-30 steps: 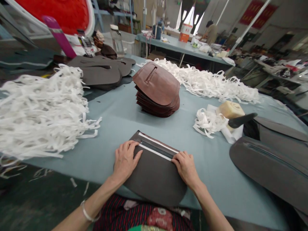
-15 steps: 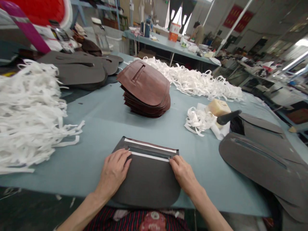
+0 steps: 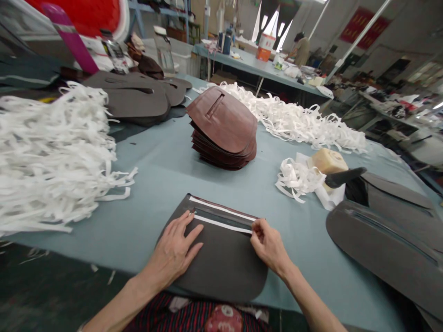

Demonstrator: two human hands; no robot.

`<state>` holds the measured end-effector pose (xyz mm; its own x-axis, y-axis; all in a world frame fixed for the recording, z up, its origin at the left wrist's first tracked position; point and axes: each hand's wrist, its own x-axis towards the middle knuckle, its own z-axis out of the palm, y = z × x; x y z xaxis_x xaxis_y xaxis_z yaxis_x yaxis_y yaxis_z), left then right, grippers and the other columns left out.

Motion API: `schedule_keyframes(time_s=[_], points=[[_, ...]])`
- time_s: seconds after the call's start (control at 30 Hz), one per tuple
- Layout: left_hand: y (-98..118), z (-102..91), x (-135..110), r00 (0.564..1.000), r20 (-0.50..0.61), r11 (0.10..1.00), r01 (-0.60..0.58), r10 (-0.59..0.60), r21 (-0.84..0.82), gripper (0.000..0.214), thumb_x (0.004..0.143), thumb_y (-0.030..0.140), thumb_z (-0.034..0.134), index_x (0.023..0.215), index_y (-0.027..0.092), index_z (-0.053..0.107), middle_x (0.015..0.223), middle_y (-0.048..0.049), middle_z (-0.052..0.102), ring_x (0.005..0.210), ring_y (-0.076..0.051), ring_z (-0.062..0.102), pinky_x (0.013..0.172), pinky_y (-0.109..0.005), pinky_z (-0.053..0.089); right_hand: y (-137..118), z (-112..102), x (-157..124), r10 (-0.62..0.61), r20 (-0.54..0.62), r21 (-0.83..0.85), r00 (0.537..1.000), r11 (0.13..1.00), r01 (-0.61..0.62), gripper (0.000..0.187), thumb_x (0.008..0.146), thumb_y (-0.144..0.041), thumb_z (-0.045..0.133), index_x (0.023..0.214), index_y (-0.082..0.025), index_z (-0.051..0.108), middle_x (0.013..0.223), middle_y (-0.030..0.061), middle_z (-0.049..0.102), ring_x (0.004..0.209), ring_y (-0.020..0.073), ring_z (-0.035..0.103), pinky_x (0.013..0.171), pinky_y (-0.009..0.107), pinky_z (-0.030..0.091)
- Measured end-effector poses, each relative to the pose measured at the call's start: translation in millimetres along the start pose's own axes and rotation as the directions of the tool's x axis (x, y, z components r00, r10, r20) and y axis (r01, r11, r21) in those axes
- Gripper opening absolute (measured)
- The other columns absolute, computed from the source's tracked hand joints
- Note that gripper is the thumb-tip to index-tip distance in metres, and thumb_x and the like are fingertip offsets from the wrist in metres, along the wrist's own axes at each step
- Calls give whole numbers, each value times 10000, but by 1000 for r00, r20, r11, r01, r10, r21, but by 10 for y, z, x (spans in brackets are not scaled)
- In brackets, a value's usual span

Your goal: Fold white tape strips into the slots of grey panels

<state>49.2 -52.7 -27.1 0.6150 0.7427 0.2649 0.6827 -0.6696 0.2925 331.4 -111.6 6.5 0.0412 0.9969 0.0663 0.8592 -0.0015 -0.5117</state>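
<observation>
In front of me on the table lies a dark grey bag panel (image 3: 221, 263) with a rounded near edge. Two white tape strips (image 3: 223, 224) run along a slot across its far part, and a thin brown edge shows at its top. My left hand (image 3: 176, 242) rests flat on the panel's left side, fingers spread, fingertips at the slot's left end. At the slot's right end, my right hand (image 3: 268, 242) has thumb and fingers pinched together; what is between them is hidden. Beyond the panel stands a stack of brown leather panels (image 3: 224, 122), the top one slotted.
Loose white strips (image 3: 58, 157) heap up on the left, with another long pile (image 3: 304, 122) behind the stack. Right of centre sit a yellowish block (image 3: 328, 160) and a black handle (image 3: 346, 177). Grey panels lie far left (image 3: 134, 99) and right (image 3: 384, 235). A person (image 3: 302, 50) is in the background.
My left hand has flattened and its fingers have spread on the panel. My right fingers have curled into a pinch at the slot's right end. The whole view has shifted slightly.
</observation>
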Motion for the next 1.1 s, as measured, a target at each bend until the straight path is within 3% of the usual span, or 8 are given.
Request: schedule_keyframes(time_s=[0.07,0.13,0.27,0.43,0.57,0.77,0.93,1.1], points=[[24,-41,-16,1000,28,1000,-5,5,16,361,860,325,526,1204,219,544,1391,-148,401,1346,-326,299,1055,-516,340,-55,16,16,124,7,212,992,970,-123,132,845,-249,474,927,-182,554,702,-1,607,578,119,547,555,225,423],[43,-71,-15,999,41,1000,-2,2,22,362,860,328,525,1203,213,545,1402,-153,383,1351,-328,289,1057,-518,340,-107,34,52,183,28,265,983,947,-184,174,831,-311,515,904,-183,607,730,17,638,613,138,569,575,243,432],[63,-98,6,999,40,1000,-2,1,31,358,863,319,522,1202,206,542,1404,-151,377,1348,-325,295,1053,-520,348,-304,-36,161,149,106,269,983,948,-172,190,834,-298,511,775,-198,661,752,19,656,682,150,585,625,250,417],[70,-87,11,1000,18,999,-12,11,36,359,856,315,531,1199,207,546,1386,-152,401,1349,-323,299,1048,-520,358,-574,-275,223,152,51,443,987,882,-159,215,860,-347,504,866,-203,664,695,-5,613,628,125,545,584,225,396],[59,-47,-1,1000,3,999,-15,14,35,363,850,317,536,1195,205,541,1383,-149,412,1352,-323,299,1046,-523,362,-440,-248,117,263,108,381,959,880,-284,208,849,-322,506,909,-206,667,647,-16,606,582,124,542,566,227,379],[40,28,-12,1000,-16,999,-9,10,53,495,854,356,528,1298,154,442,1376,-174,418,1346,-313,313,1061,-509,347,-150,28,-132,440,79,147,894,882,-447,226,810,-366,543,662,-201,591,582,-14,586,567,140,533,553,242,331],[42,47,8,999,30,991,-42,39,128,555,862,344,520,1381,205,380,1379,-175,394,1341,-323,316,1036,-496,364,-77,59,-208,436,96,251,895,859,-445,193,825,-313,470,708,-205,579,598,-27,579,565,126,524,538,225,328],[99,61,45,997,74,979,-43,29,198,545,868,346,509,1393,289,376,1377,-174,375,1329,-343,323,1002,-504,370,-51,52,-202,499,64,280,864,823,-495,188,802,-302,466,671,-204,560,571,-37,559,553,118,515,526,213,321]])
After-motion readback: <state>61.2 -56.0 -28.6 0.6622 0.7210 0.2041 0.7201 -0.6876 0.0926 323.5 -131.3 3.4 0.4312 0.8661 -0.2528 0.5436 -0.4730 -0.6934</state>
